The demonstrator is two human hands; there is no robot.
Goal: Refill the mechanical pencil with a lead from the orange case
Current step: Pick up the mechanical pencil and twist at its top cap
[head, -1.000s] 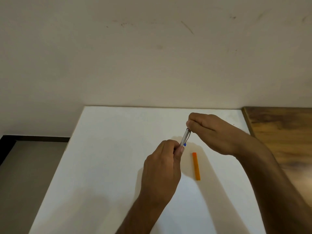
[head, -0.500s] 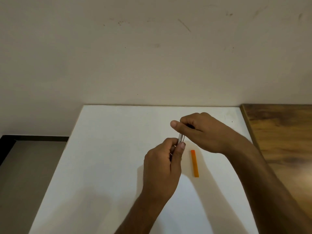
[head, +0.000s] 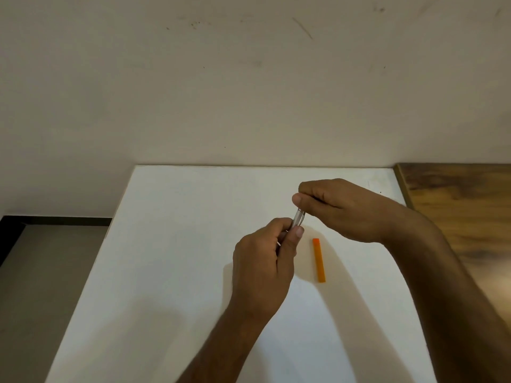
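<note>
My left hand point(head: 262, 266) grips the lower part of a clear mechanical pencil point(head: 298, 219), which points up and away above the white table point(head: 171, 244). My right hand point(head: 340, 208) pinches the pencil's top end between thumb and fingers. Most of the pencil is hidden inside my left fist. The narrow orange lead case point(head: 318, 259) lies flat on the table just right of my left hand, below my right hand, touched by neither.
The white table meets a pale wall at its far edge. A wooden surface point(head: 464, 217) adjoins the table on the right. Left of the table is a drop to a grey floor point(head: 41, 286).
My right hand slid down over the pencil's top half a second ago, then lifted slightly, so a short clear stretch shows again. My left hand kept its grip. The orange case stayed put.
</note>
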